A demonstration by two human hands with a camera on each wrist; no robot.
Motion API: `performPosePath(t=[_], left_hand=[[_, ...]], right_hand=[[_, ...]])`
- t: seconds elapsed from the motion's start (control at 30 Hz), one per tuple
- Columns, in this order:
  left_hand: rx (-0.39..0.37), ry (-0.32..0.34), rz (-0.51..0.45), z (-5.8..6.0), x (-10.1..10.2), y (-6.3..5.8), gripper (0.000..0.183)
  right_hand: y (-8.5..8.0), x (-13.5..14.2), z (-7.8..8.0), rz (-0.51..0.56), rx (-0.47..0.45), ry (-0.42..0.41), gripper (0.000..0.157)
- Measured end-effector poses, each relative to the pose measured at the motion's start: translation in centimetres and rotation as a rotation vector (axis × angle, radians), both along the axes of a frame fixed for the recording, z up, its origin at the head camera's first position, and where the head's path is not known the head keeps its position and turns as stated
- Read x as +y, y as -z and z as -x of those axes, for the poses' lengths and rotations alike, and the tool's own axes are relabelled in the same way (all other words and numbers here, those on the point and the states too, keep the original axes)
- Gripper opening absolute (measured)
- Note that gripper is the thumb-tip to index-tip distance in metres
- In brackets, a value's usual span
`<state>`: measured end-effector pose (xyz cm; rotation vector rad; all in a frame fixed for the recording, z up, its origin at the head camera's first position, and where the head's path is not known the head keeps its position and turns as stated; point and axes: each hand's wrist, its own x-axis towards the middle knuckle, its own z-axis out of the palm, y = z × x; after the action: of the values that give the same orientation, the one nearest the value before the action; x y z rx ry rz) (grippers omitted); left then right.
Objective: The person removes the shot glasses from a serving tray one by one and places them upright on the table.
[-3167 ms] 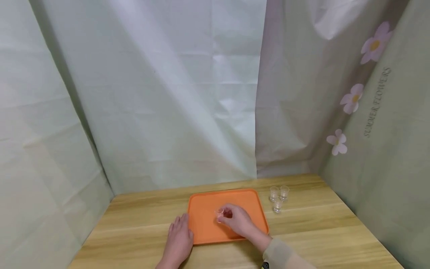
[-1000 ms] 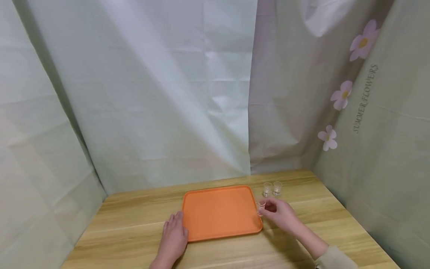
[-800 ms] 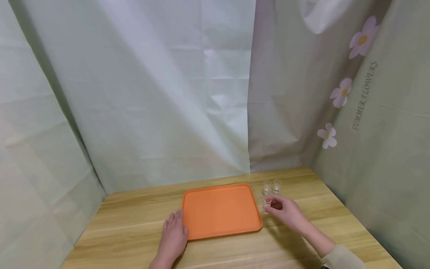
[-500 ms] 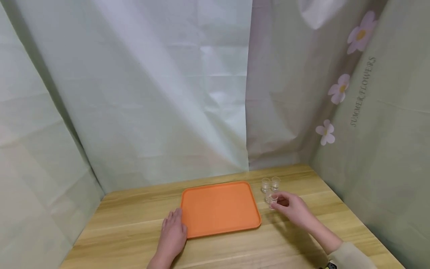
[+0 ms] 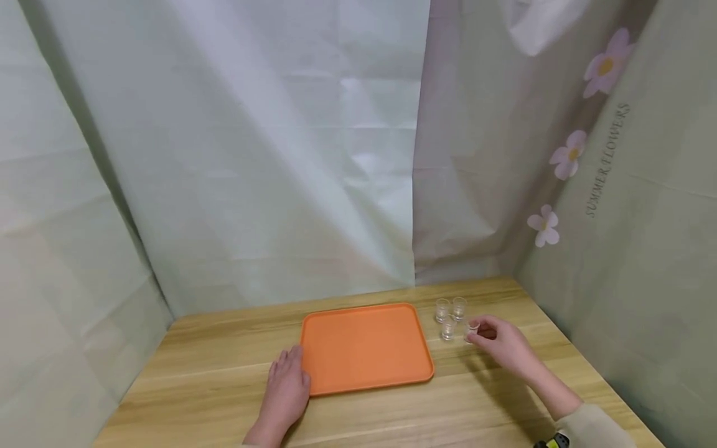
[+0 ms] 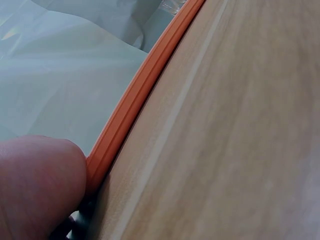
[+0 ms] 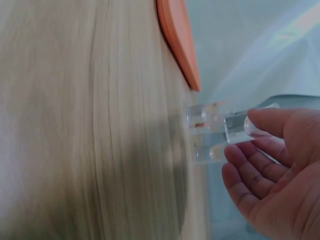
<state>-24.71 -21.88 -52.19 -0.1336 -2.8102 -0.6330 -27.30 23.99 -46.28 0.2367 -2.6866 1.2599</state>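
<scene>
My right hand [image 5: 506, 345] pinches a small clear shot glass [image 5: 470, 333] between thumb and fingers, to the right of the tray. In the right wrist view the held shot glass [image 7: 237, 128] shows its base toward the table, with the thumb across its upper part. Close to it stand three similar shot glasses, one at the front [image 5: 447, 328] and two behind it, left [image 5: 442, 310] and right [image 5: 459, 308]. My left hand [image 5: 285, 386] rests with straight fingers against the left edge of an orange tray [image 5: 366, 348]; its thumb [image 6: 42, 185] shows at the rim in the left wrist view.
The tray lies on a wood-grain table [image 5: 224, 367]. Pale fabric [image 5: 280, 155] hangs along the table's back and sides, with printed flowers [image 5: 543, 225] at the right.
From over the tray, my right hand has carried the shot glass rightward, past the tray's edge and in front of the standing glasses, to their right side. My left hand stays at the tray.
</scene>
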Motion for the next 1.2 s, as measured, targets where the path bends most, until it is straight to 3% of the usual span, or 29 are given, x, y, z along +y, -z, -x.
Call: performPosePath(t=[0.57, 1.1, 1.2], left_hand=[[0.038, 0.006, 0.017, -0.3, 0.2, -0.4, 0.053], [0.014, 0.009, 0.018, 0.2, 0.1, -0.3, 0.054], [0.003, 0.016, 0.012, 0.2, 0.0, 0.2, 0.055]], right_hand=[[2.0, 2.2, 2.3, -0.05, -0.011, 0.025, 0.035], [3.4, 1.4, 4.0, -0.059, -0.016, 0.057, 0.032], [3.8, 1.2, 4.0, -0.068, -0.011, 0.065, 0.033]])
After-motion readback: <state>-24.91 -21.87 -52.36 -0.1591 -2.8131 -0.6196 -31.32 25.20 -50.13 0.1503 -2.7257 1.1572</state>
